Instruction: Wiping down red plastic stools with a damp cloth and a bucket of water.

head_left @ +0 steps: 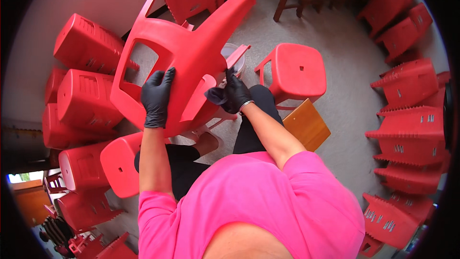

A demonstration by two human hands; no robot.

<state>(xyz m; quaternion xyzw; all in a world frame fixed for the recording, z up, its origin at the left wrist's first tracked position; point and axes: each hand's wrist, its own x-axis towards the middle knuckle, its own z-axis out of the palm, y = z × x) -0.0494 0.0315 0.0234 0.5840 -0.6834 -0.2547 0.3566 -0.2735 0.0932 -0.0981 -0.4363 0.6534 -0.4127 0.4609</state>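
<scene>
**Red chair tipped over the lap, both gloved hands on it**

Head view: a glossy red moulded plastic chair (pixel 184 52) lies tilted across the seated person's knees, legs pointing up and away. The left hand (pixel 156 98), in a black glove, lies spread flat on its curved shell. The right hand (pixel 235 94), also gloved, is clamped on a dark crumpled cloth (pixel 216 96) pressed against the chair. Stacked red plastic chairs (pixel 407 129) ring the grey floor (pixel 345 91), leaving open room only in the middle beside a red square stool (pixel 294 69). A clear container behind the chair is mostly hidden.
</scene>
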